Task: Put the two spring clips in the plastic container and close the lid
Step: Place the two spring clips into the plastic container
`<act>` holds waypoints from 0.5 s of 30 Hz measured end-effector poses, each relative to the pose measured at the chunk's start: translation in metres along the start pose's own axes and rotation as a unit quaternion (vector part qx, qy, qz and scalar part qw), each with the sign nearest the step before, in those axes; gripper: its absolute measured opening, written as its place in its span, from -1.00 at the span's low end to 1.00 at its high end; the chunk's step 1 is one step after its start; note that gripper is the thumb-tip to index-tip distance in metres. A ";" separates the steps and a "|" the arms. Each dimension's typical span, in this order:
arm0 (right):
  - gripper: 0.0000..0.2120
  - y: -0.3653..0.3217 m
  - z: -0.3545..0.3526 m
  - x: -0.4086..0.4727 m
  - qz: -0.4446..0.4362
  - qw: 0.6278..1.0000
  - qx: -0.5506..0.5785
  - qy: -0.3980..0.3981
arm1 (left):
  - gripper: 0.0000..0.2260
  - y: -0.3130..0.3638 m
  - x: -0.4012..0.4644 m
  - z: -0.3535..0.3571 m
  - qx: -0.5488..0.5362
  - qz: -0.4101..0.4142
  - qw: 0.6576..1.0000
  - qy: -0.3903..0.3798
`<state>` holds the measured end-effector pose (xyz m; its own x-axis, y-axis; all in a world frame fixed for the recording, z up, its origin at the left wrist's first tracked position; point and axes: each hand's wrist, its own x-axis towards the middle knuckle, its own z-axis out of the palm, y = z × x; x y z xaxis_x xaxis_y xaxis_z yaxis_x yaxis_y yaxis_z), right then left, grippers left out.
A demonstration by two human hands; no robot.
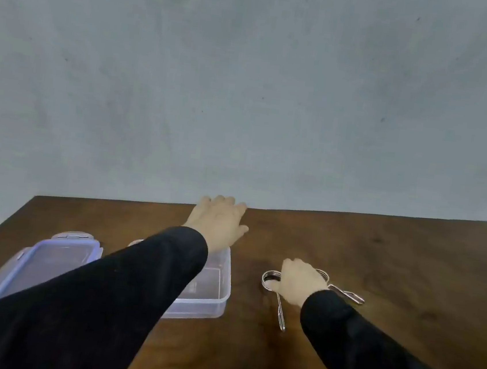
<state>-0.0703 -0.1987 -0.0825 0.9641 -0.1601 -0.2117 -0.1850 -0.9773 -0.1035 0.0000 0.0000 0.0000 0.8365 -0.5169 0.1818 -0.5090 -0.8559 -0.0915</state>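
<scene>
**Right hand on the clips, container open beside it**

The clear rectangular plastic container (212, 298) sits uncovered on the dark brown wooden table (378, 258), its right wall and near rim in view, the rest hidden under the black left sleeve (123, 286). Its blue-trimmed clear lid (48, 257) lies flat just to the left, near the table's left edge. The left hand (220, 221) reaches past the container's far side with fingers spread and nothing in it, close to the table's back edge where the grey wall (247, 79) begins.

To the right of the container, apart from it by a strip of bare wood, the two silver wire spring clips (274, 280) lie on the table. The right hand (301, 280) rests over their coils, fingers curled down on them; whether it grips them firmly cannot be told. One clip's handle points toward the viewer, the other's to the right. Bare tabletop stretches right of the clips and in front of them.
</scene>
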 end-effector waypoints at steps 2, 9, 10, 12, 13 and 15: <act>-0.39 0.002 0.013 0.001 0.023 1.000 -0.006 -0.009 | -0.59 0.001 -0.009 0.012 -0.003 -0.014 1.000 -0.028; -0.56 0.006 0.049 0.011 0.023 0.999 0.014 0.040 | -0.57 -0.018 -0.035 0.038 -0.020 -0.066 0.997 -0.025; -0.58 0.004 0.053 0.014 0.014 0.999 0.012 0.044 | -0.56 -0.025 -0.040 0.038 -0.023 -0.081 0.996 -0.028; -0.60 0.006 0.052 0.015 0.013 0.998 0.018 0.052 | -0.55 -0.035 -0.045 0.035 -0.028 -0.091 0.995 -0.004; -0.61 0.005 0.051 0.017 0.009 0.998 0.024 0.054 | -0.54 -0.044 -0.049 0.033 -0.030 -0.102 0.994 0.005; -0.64 -0.001 0.044 0.020 0.000 0.997 0.051 0.057 | -0.54 -0.065 -0.058 0.029 -0.032 -0.128 0.991 0.019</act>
<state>-0.0587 -0.1947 -0.1291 0.9784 -0.1811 -0.1000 -0.1983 -0.9587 -0.2039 -0.0096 0.0857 -0.0335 0.9319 -0.2819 0.2284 -0.2947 -0.9553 0.0236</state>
